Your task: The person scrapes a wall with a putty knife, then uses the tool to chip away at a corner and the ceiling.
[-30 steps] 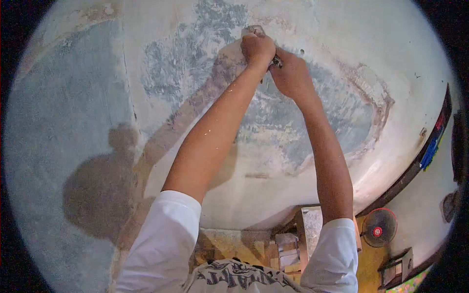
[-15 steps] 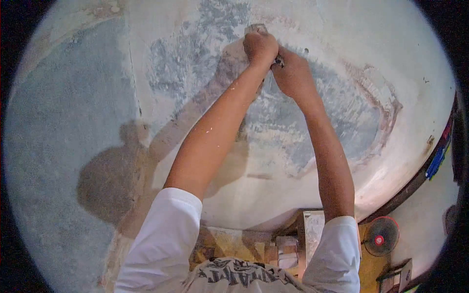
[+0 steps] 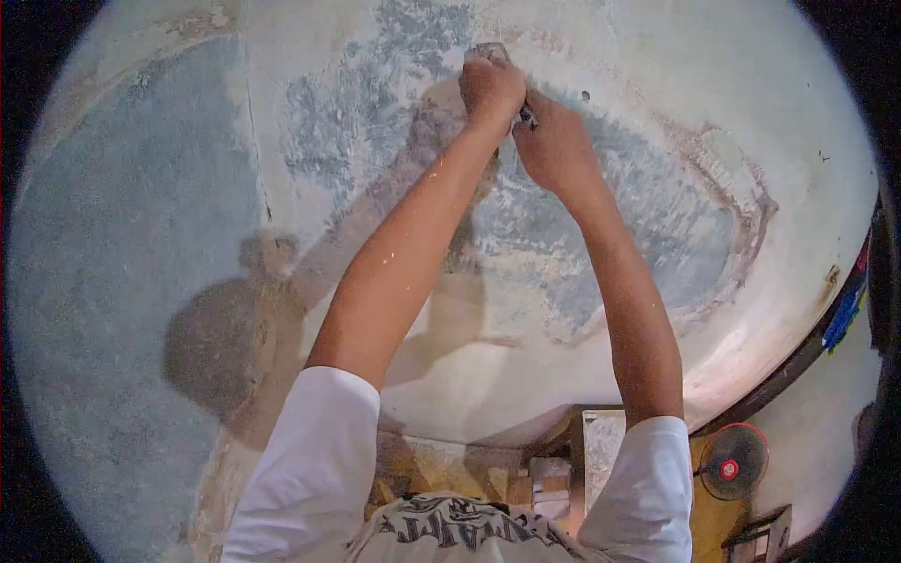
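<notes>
Both arms reach up to a wall (image 3: pixel 601 216) whose white paint is scraped away to grey-blue patches. My left hand (image 3: pixel 490 89) is clenched around a metal scraper (image 3: pixel 488 53), whose blade end shows just above the knuckles, pressed to the wall. Right beside it, my right hand (image 3: pixel 554 145) grips the scraper's handle lower down; a dark bit of the handle shows between the two hands. White flecks dot my left forearm. Most of the tool is hidden by the fists.
A stool or wooden steps (image 3: pixel 563 469) stand below me on a yellow floor. A red-centred floor fan (image 3: pixel 732 462) sits at the lower right. A dark doorframe (image 3: pixel 798 361) with a blue item (image 3: pixel 843 317) runs along the right edge. My shadow falls on the left wall.
Both hands stay clamped on the scraper and have shifted slightly up along the wall; the view has tipped a little, so the fan and steps sit lower in frame.
</notes>
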A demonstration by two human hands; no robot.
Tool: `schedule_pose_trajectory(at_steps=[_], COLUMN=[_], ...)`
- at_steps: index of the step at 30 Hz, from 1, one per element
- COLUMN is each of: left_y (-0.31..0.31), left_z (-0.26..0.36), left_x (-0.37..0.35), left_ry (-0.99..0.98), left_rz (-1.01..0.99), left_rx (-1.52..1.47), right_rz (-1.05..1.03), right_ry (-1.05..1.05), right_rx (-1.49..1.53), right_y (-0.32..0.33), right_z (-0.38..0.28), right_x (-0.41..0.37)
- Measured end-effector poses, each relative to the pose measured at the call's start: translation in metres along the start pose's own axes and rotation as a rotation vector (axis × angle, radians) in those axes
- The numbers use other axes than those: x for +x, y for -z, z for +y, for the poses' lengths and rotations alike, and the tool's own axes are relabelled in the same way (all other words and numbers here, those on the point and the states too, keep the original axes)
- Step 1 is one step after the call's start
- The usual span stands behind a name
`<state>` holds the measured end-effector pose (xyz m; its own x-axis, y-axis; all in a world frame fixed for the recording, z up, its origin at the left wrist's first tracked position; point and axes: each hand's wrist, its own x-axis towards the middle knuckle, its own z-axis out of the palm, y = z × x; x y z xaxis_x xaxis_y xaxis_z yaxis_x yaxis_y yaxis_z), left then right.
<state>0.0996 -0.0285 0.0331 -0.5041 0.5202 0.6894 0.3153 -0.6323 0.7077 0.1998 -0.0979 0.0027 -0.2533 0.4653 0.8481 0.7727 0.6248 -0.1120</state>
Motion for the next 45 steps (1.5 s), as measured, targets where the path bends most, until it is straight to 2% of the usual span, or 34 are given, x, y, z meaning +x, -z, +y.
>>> schedule_pose_trajectory(at_steps=[1,4,8,14,17,20,23,26,33,36,40,43,45], left_y=[0.000,-0.003,-0.015,-0.016,-0.018,-0.014,-0.021,-0.020,-0.022,-0.030,-0.024,-0.009,-0.019], left_z=[-0.004,0.011,-0.012,-0.008,-0.016,-0.001,0.003,0.002,-0.001,-0.009,-0.002,0.007,0.001], left_x=[-0.005,-0.001,-0.006,0.019,0.010,-0.006,0.013,-0.009,-0.009,-0.016,0.007,-0.006,-0.011], left_ry=[0.006,0.061,0.034,0.047,0.019,0.085,0.124,0.053,0.188,0.085,0.069,0.112,0.100], left_rz=[0.005,0.006,0.076,-0.018,-0.041,0.021,0.000,0.080,-0.002,0.077,0.120,0.004,0.020], left_rx=[-0.011,-0.080,-0.103,-0.063,-0.192,-0.254,-0.312,-0.349,-0.461,-0.465,-0.338,-0.413,-0.524], right_rz=[-0.035,0.064,0.013,0.044,-0.025,-0.039,0.007,-0.035,-0.074,-0.082,-0.075,-0.060,-0.098], right_ry=[-0.034,0.061,-0.042,-0.014,-0.038,-0.003,0.046,0.075,0.083,0.079,0.073,0.113,0.094], right_rx=[-0.019,0.031,-0.005,0.012,-0.031,-0.092,-0.085,-0.103,-0.179,-0.163,-0.209,-0.219,-0.209], right_y=[-0.001,0.008,0.002,0.003,0.011,0.019,0.020,0.024,0.027,0.028,0.028,0.024,0.031], right_z=[0.002,-0.001,0.001,-0.001,-0.006,-0.001,0.003,0.009,0.013,0.020,0.007,0.013,0.014], right_x=[-0.006,-0.005,-0.015,0.006,0.000,0.003,0.013,0.007,0.005,0.004,0.017,0.015,0.010])
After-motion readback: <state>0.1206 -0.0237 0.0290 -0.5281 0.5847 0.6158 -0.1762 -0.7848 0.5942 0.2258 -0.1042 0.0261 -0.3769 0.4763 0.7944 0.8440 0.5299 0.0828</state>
